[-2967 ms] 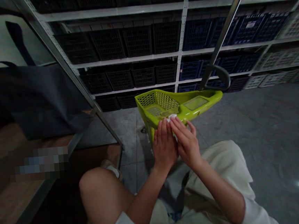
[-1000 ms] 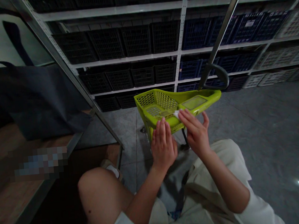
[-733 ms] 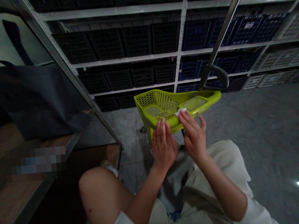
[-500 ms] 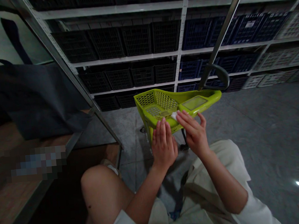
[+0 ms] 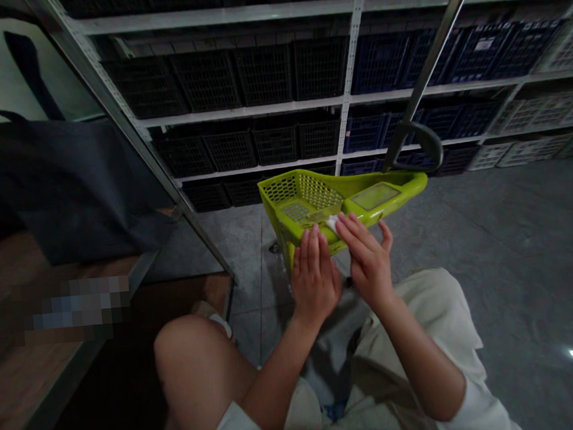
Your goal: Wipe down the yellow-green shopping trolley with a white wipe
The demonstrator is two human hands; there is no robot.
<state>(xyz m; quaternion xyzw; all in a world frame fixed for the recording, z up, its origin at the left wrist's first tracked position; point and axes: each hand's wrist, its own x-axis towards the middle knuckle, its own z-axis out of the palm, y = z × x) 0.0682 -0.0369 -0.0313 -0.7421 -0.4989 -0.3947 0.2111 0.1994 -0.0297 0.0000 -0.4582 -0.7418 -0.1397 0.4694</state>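
A lime-green plastic shopping cart (image 5: 288, 231) with a perforated basket stands on the floor before my knees. My left hand (image 5: 315, 276) lies flat on the basket's near rim, fingers stretched out and holding nothing. Just to its right, my right hand (image 5: 369, 256) presses a small white cloth or tissue (image 5: 332, 222) against the same rim, beside the cart's clear panel (image 5: 375, 196). Only a bit of the white piece shows past the fingertips; the rest is hidden under them.
Behind the cart, metal shelving (image 5: 237, 113) holds rows of dark crates (image 5: 214, 81) and pale crates (image 5: 504, 154). On the left, a dark bag (image 5: 78, 193) sits on a wooden bench (image 5: 9, 373). A slanted metal pole (image 5: 433, 61) with a grey handle (image 5: 429, 145) rises behind the cart.
My right hand has slid slightly left along the rim with the white piece, closer to my left hand. My left hand stays in place on the rim.
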